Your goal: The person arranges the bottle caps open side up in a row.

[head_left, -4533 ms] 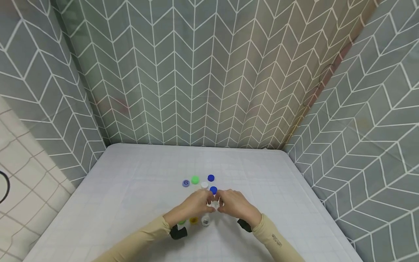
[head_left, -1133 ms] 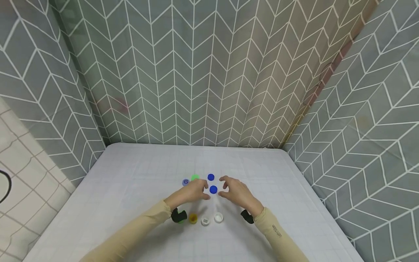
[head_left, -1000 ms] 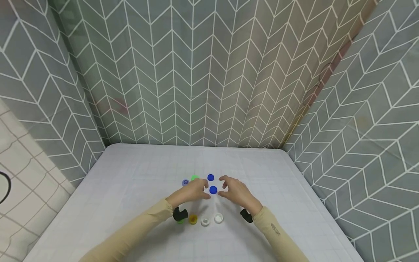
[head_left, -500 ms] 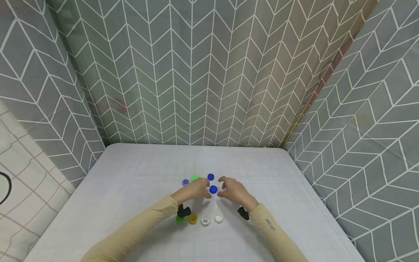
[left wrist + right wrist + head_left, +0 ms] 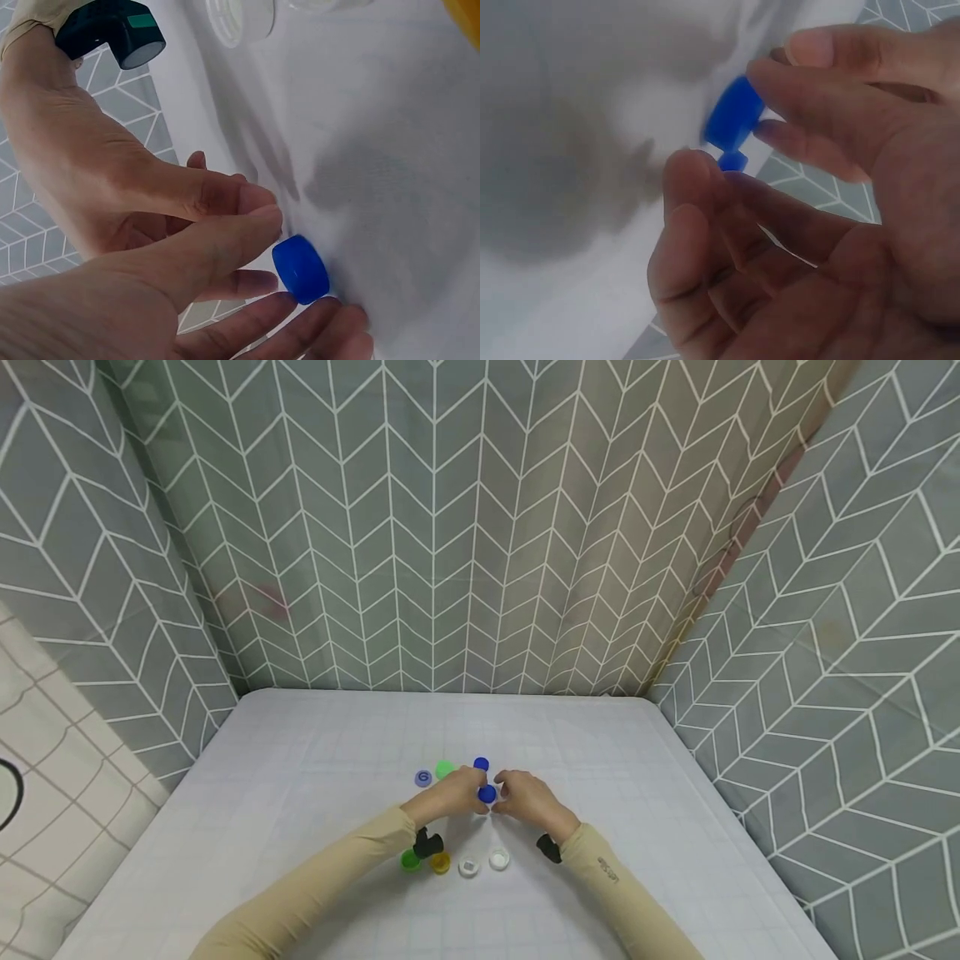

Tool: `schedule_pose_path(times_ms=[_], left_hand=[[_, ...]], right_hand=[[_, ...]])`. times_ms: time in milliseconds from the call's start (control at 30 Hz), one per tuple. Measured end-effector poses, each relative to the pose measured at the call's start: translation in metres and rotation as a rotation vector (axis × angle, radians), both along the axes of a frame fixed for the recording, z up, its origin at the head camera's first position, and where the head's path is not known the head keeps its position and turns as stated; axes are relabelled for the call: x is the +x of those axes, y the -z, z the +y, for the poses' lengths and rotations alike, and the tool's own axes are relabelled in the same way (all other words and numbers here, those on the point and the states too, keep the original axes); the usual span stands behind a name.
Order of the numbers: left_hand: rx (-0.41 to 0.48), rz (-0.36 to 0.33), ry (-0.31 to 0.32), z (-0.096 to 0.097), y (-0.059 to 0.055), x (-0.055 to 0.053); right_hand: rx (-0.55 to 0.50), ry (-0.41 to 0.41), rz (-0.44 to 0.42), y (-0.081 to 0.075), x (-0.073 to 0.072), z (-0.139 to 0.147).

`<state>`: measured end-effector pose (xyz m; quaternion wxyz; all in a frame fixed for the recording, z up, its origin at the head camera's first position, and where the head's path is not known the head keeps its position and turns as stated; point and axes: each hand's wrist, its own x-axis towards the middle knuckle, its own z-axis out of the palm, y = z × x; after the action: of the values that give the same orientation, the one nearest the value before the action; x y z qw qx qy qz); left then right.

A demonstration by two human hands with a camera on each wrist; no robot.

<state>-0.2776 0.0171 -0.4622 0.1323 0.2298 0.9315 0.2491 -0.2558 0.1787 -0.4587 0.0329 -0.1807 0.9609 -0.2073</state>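
Observation:
A blue bottle cap [image 5: 487,794] sits on the white-covered table between both hands. My left hand [image 5: 452,792] curves in from the left, its fingertips right at the cap's lower edge in the left wrist view. From the right, my right hand [image 5: 528,797] arches toward the same cap [image 5: 736,112], thumb tip overlapping its upper end in the right wrist view. The two thumbs come close together on the near side. A second blue cap [image 5: 482,764] lies just beyond the hands. Neither hand visibly pinches anything.
Nearer the body runs a row of caps: green [image 5: 410,860], yellow [image 5: 440,862], and two white caps [image 5: 498,858]. Past the left hand lie a lavender cap [image 5: 423,778] with a mark and a light green cap [image 5: 445,769]. Patterned curtains [image 5: 450,527] enclose the table.
At first both hands held a whitish cap, which then lies at the right end of the near row. Since then the hands have moved up and closed in around the nearer blue cap.

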Motion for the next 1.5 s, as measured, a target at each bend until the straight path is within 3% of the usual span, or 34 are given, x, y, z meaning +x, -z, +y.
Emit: schedule_pose_path(times_ms=[300, 967, 1500], left_hand=[[0.073, 0.039, 0.021, 0.002, 0.002, 0.0], [0.055, 0.115, -0.003, 0.004, 0.006, -0.006], [0.091, 0.138, 0.029, 0.003, 0.01, -0.004]], right_hand=[[-0.017, -0.013, 0.015, 0.006, -0.004, -0.005], [-0.052, -0.006, 0.068, 0.011, -0.007, -0.009], [-0.044, -0.009, 0.074, 0.014, -0.004, -0.01]])
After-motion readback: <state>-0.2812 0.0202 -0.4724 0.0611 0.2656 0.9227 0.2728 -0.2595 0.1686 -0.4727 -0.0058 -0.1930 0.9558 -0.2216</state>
